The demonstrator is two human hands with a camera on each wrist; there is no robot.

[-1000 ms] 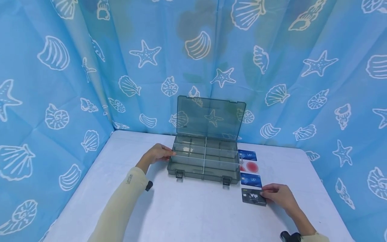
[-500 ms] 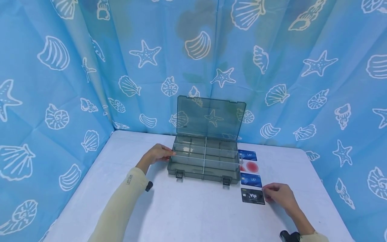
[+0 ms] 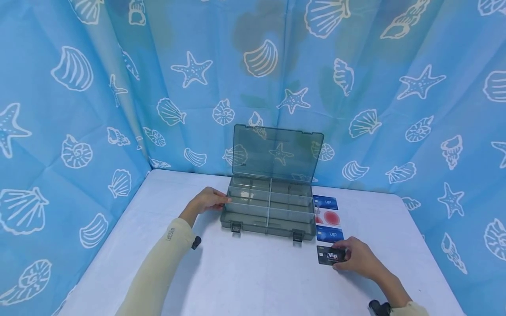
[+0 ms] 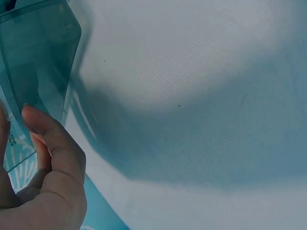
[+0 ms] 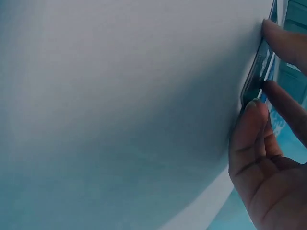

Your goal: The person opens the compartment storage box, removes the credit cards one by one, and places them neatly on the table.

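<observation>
Since half a second ago my right hand (image 3: 356, 260) has slid in from beside the black plastic VIP card (image 3: 330, 255) onto it; its fingers now lie over the card's right end, and the card looks tipped slightly off the table. In the right wrist view my fingertips (image 5: 256, 108) press the card's (image 5: 256, 72) edge from both sides, thumb below and a finger above, so the hand pinches the card narrowly between them. The card itself lies at about 5 o'clock from the smoky grey transparent plastic compartment box (image 3: 269, 208), just off its front right corner.

My left hand (image 3: 207, 201) has not shifted: it rests at 9 o'clock against the box's left wall, fingers bent lightly round the rim, steadying it. The left wrist view shows my thumb (image 4: 50, 139) up against the tinted wall (image 4: 41, 72).

The box stands open on the white table (image 3: 253, 281), with its clear lid (image 3: 276, 151) raised upright at 12 o'clock, and its compartment dividers show through the walls.

At 3 o'clock from the box a column of cards runs toward me: a blue VIP card (image 3: 326, 202) farthest off, then a white card with a red round mark (image 3: 328, 217), then a second blue VIP card (image 3: 329, 234), just beyond the black one.

Blue curtains printed with white shells and starfish (image 3: 79, 109) close off the table at 9, 12 and 3 o'clock.
</observation>
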